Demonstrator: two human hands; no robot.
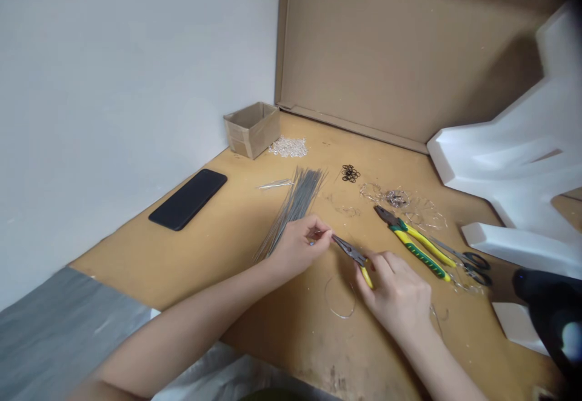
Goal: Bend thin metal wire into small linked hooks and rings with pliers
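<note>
My left hand (305,242) is closed in a pinch on a thin wire, mostly hidden by the fingers. Wrapped around the yellow handles of a pair of needle-nose pliers (352,252) is my right hand (395,286). The pliers' narrow tips meet the left fingertips; whether they grip the wire there I cannot tell. Beneath my left hand and beyond it lies a bundle of straight grey wires (302,192). A curved piece of wire (341,316) shows just below the pliers, near the table's front.
Yellow-green combination pliers (416,243) and scissors (475,266) lie at right, by tangled wire (398,198). Black rings (350,173), clear small pieces (290,147) and a cardboard box (253,137) sit farther back. A phone (188,199) is at left; white foam (509,158) stands right.
</note>
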